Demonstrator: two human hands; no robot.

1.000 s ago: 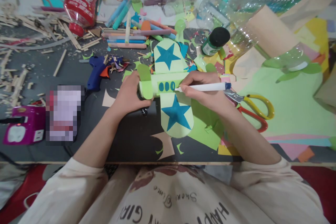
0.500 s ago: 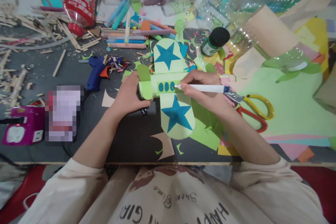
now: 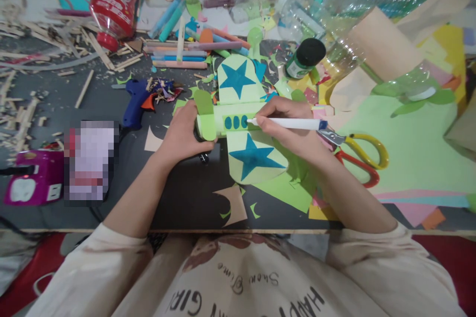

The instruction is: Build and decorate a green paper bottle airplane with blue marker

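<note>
A light green paper airplane model (image 3: 219,113) lies in front of me, its tube body running left to right. Each wing bears a blue star, and a darker green tail strip (image 3: 204,104) crosses the left end. My left hand (image 3: 184,131) is closed around that end, thumb at the near side. With my right hand (image 3: 286,121) I grip a white marker pen (image 3: 295,124); its tip touches the third of three blue ovals on a green strip along the body. Scissors (image 3: 366,158) with red and yellow handles lie just beyond my right wrist.
A blue glue gun (image 3: 136,101) lies to the left, near a pixelated object (image 3: 91,161) and a purple box (image 3: 33,178). A green jar with a black lid (image 3: 307,57), scattered markers (image 3: 178,59), a red-labelled bottle (image 3: 115,7), wood sticks and paper scraps surround the work.
The near wing has bent, its rounded tip shifting right and slightly away from me. Both hands and the pen stay almost in the same place.
</note>
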